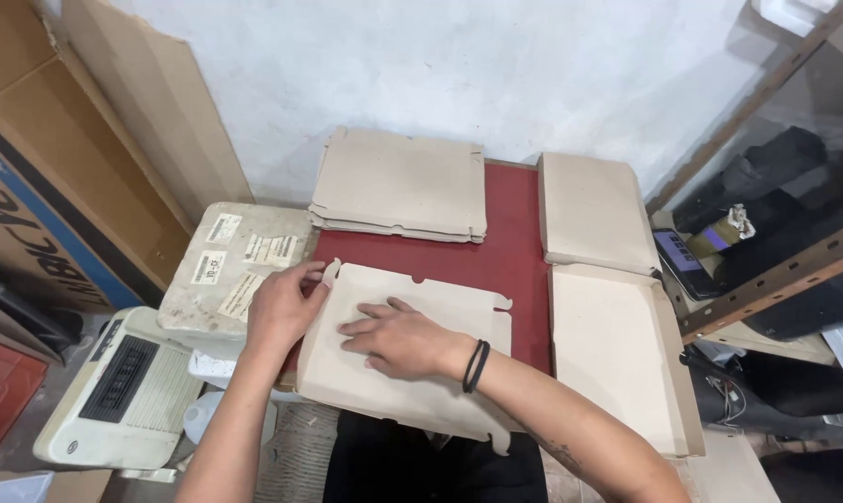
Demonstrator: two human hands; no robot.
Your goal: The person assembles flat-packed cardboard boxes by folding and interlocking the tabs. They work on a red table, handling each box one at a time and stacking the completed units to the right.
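A flat die-cut cardboard box blank (440, 307) lies on the red table (510, 247) in front of me. My left hand (281, 307) grips its left side flap and bends it upward. Flat on the middle of the blank rests my right hand (403, 340), fingers spread, pressing it down; a black band circles that wrist. At the back of the table lies a stack of more flat blanks (403, 182). Two folded cardboard boxes sit on the right, one far (594, 210) and one near (617, 349).
Large cardboard sheets (114, 121) lean against the wall at left. A dusty white box with labels (230, 265) and a cream-coloured appliance (128, 387) stand left of the table. A metal shelf frame (775, 270) with dark items is on the right.
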